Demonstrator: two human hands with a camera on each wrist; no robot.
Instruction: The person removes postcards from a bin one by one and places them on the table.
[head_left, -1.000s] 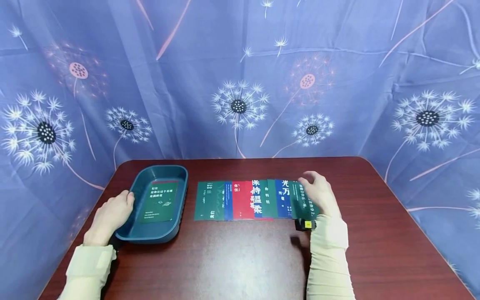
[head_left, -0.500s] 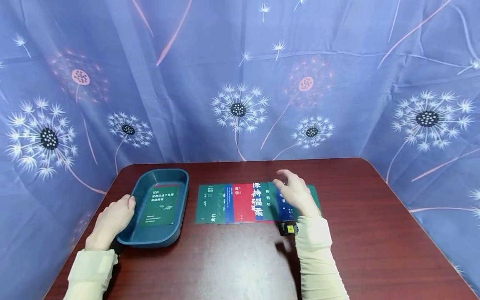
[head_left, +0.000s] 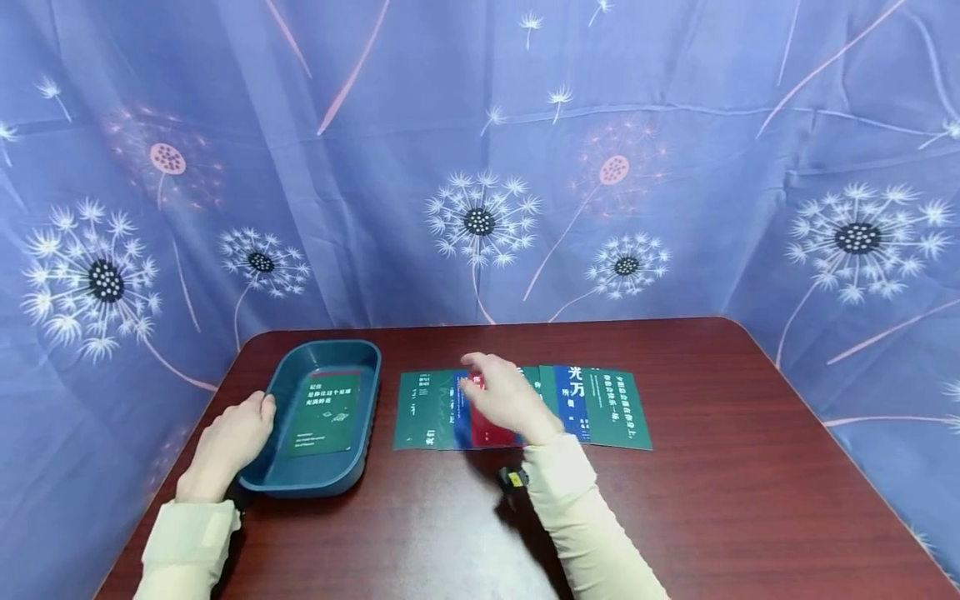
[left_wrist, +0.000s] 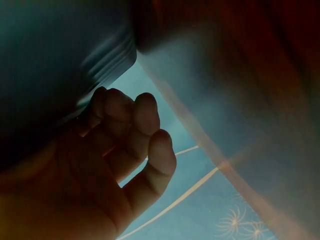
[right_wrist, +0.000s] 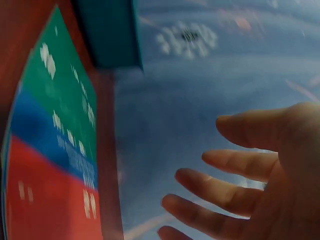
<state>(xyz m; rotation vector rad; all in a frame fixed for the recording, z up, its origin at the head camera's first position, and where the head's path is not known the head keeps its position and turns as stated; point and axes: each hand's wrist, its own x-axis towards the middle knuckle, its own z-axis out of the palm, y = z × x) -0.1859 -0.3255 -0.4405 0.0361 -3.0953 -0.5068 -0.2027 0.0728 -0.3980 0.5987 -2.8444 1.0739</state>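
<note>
My left hand (head_left: 232, 437) holds the left rim of a dark teal plastic tray (head_left: 370, 417). In the left wrist view its bent fingers (left_wrist: 145, 115) lie along the outside of the ridged wall, and the thumb is hidden. Inside the tray lies a green card (head_left: 326, 417) with white print, a red edge showing behind it. My right hand (head_left: 510, 400) hangs over the middle of a row of overlapping cards (head_left: 618, 412), coloured green, blue and red. Its fingers are spread and hold nothing in the right wrist view, with the red card (right_wrist: 50, 200) off to the side.
The dark red-brown wooden table (head_left: 720, 467) has rounded back corners. A blue dandelion-print curtain (head_left: 480, 125) hangs close behind it and along both sides. The tray stands near the table's left edge, with the card row to its right.
My right hand has moved left over the card row, from the right-end green card to the red one in the middle, uncovering the right-end cards. The left hand stays at the tray.
</note>
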